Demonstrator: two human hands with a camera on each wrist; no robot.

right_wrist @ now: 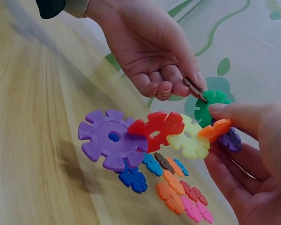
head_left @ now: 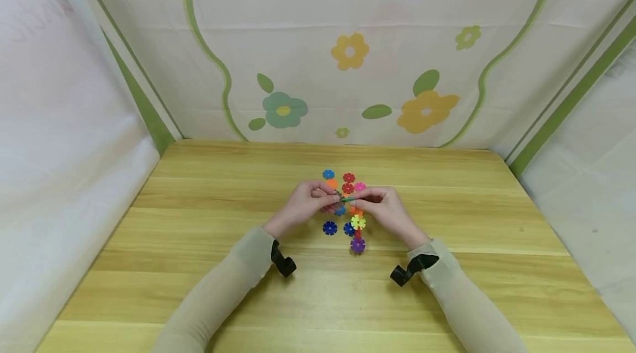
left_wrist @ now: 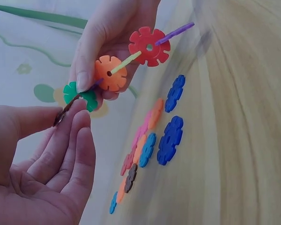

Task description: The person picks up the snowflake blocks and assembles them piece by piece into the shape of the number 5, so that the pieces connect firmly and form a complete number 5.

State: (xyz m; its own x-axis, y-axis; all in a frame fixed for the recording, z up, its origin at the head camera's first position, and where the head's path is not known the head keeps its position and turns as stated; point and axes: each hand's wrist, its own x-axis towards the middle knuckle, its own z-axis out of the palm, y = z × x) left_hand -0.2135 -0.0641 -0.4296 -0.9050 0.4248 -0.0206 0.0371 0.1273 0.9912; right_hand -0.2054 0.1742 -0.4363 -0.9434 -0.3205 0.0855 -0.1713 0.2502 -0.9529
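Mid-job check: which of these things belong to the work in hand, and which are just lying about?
In the work:
pinched brown disc, in the left hand
disc chain, held by the right hand

Lying loose on the table, perhaps spares:
dark blue discs
light blue discs
orange discs
pink discs
red discs
loose brown disc

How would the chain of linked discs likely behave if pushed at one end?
Probably fairly stiff: the chain juts from the right hand without visible sag. Likely light, since a pinch holds it. Its joints might slip apart, as the discs seem to meet only at edge slots.
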